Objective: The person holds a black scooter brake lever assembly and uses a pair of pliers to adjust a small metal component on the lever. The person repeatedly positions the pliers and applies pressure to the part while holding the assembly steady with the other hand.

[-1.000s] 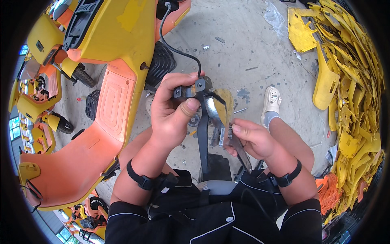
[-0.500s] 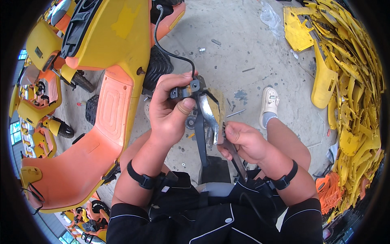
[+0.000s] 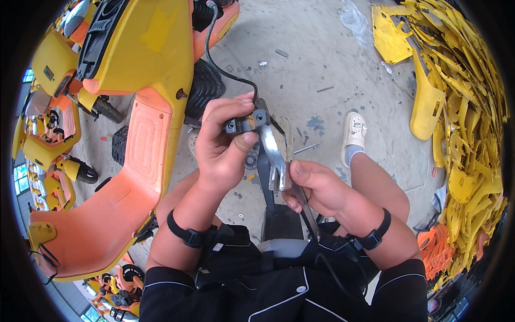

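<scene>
My left hand (image 3: 222,145) is raised in front of me, its thumb and fingers pinching a black brake lever assembly (image 3: 247,124) by its clamp end. A black hose (image 3: 236,77) runs into its top. From it a bent, shiny silver arm (image 3: 272,147) slopes down toward my right hand (image 3: 316,185). My right hand is closed around a flat, dark metal tool (image 3: 306,209), its thumb beside the silver arm's lower end. The tool's long end points back toward my lap. Its working end is partly hidden, so I cannot tell its kind or whether it touches the arm.
A yellow and orange scooter body (image 3: 145,134) stands close on my left, with more scooters (image 3: 56,137) beyond. Yellow plastic panels (image 3: 461,123) are heaped on the right, beside orange pieces (image 3: 434,249). Small metal bits and a rod (image 3: 307,147) lie on the concrete floor (image 3: 300,75).
My right hand has turned slightly and shifted a little left with the tool. The silver arm shows more fully beside it. My left hand keeps its hold almost unmoved.
</scene>
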Tool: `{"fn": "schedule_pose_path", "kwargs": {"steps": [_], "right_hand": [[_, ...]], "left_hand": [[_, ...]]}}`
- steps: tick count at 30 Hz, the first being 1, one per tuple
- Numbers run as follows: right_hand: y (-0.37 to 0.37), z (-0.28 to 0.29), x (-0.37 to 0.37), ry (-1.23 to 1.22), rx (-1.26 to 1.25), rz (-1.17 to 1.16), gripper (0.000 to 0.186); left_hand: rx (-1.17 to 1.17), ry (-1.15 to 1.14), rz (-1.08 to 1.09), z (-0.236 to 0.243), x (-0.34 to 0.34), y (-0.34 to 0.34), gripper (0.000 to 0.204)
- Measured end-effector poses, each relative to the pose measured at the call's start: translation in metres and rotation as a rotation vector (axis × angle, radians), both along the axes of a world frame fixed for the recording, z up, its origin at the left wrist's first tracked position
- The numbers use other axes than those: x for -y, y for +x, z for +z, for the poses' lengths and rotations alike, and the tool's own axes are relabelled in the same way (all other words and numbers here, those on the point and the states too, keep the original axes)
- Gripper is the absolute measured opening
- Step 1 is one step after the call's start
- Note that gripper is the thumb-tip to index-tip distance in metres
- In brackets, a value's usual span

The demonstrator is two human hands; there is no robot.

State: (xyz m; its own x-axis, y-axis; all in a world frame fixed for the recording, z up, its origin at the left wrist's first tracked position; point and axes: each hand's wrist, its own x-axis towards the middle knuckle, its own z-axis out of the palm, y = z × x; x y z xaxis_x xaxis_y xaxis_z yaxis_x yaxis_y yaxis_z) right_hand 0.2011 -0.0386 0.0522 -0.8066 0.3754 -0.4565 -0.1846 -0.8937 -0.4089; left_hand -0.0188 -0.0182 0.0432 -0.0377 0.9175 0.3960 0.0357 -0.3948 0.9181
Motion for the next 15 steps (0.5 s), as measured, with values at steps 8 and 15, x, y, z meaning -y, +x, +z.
{"fn": "schedule_pose_path", "kwargs": {"steps": [8, 15], "right_hand": [[-0.001, 0.008, -0.003, -0.05, 0.015, -0.042, 0.053], [-0.003, 0.001, 0.004, -0.043, 0.041, -0.055, 0.049]], "left_hand": [[0.096, -0.079, 0.015, 0.005, 0.0, 0.004, 0.036], [0.141, -0.098, -0.01, 0.002, -0.001, 0.004, 0.034]]}}
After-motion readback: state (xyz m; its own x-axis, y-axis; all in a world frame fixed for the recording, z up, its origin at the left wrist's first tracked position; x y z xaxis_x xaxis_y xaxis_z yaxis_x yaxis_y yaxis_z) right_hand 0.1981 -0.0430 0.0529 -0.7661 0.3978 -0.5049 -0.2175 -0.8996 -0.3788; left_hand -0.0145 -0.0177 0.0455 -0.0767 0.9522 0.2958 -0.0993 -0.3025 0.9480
